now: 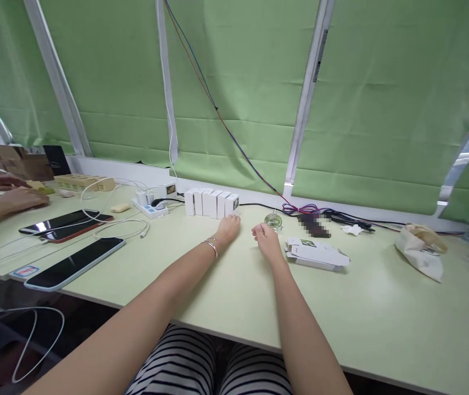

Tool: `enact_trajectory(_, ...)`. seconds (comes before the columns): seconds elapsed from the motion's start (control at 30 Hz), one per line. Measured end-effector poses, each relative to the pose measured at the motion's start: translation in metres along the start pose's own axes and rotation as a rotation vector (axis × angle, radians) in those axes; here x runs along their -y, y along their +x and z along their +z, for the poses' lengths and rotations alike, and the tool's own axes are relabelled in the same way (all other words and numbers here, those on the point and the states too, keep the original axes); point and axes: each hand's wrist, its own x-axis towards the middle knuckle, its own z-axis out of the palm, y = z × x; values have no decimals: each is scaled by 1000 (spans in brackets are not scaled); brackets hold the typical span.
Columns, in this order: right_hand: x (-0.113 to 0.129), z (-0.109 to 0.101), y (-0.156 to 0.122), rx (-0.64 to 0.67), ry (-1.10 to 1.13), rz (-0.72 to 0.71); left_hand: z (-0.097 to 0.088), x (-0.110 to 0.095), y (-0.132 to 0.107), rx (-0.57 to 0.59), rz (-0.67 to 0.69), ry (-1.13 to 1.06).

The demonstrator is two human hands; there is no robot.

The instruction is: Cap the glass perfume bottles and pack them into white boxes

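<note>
A row of several small white boxes [206,203] stands upright at the back of the table. My left hand [229,227], with a bracelet at the wrist, is at the foot of the rightmost white box [233,203], which bears a dark picture; its fingers are curled against the box and partly hidden. Over the table to the right, my right hand [264,237] has loosely curled fingers, with nothing visible in them. Just behind it sits a small round glass item [273,220] with green showing through. An opened, flattened white carton [317,255] lies right of that hand.
At left lie phones [76,263], white cables and a power strip [152,209]. Another person's hands [20,197] work at the far left. Black cables [345,216], a blurred dark object [314,225], crumpled tissue [352,230] and a white bag [419,252] lie at right.
</note>
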Motion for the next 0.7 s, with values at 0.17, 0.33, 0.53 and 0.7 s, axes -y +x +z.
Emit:
enact_trajectory(0.17, -1, 0, -1, 35, -73, 8, 3, -7, 5, 38, -28, -39)
enact_trajectory(0.33, -1, -2, 2, 48, -150, 1, 6, -12, 5, 71, -61, -54)
enact_trajectory(0.53, -5, -4, 5, -10, -238, 3, 8, -20, -8, 27, -62, -76)
enact_trajectory(0.7, -11, -2, 1, -80, -303, 5, 5, -34, -34, -39, 9, -151)
